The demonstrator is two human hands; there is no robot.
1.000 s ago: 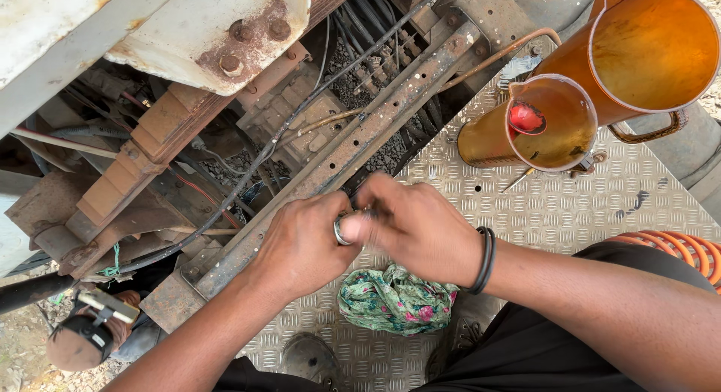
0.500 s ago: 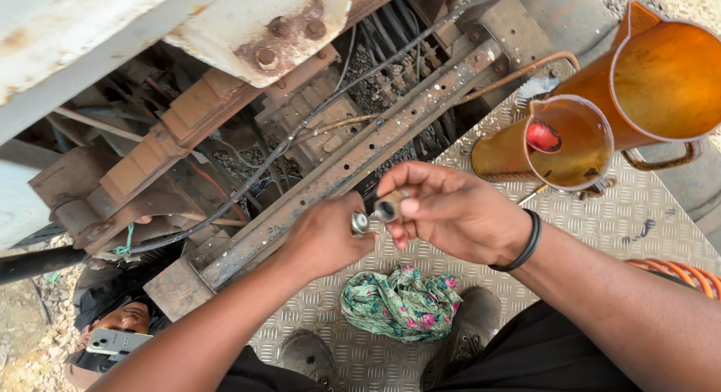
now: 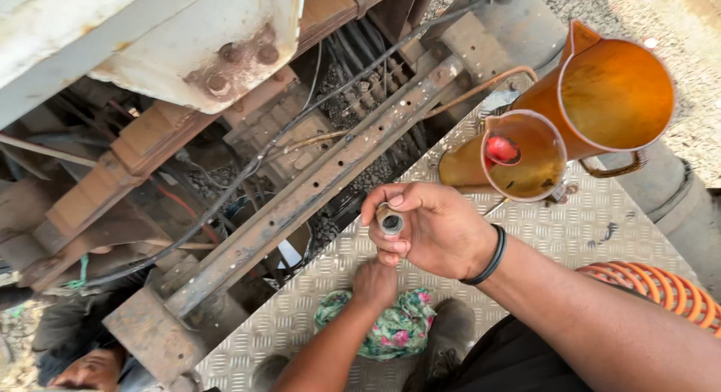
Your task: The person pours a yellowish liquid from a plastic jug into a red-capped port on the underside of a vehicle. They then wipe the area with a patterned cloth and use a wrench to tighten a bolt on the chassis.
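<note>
The right hand [image 3: 432, 230] holds a small metal fitting [image 3: 390, 222] up above the checker plate [image 3: 571, 227], fingers closed around it, open end toward the camera. The left hand [image 3: 375, 281] is down on the floral rag [image 3: 390, 328], fingers closed on the cloth. Two oil jugs [image 3: 526, 155] stand nearby. This looks like a wiping step; next calls for bringing rag and fitting together.

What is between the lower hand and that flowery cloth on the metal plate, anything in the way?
Nothing visible. The left hand is already down on the flowered cloth, touching its upper edge on the checker plate. The right hand is apart, above it, holding a small metal cylinder.
</note>
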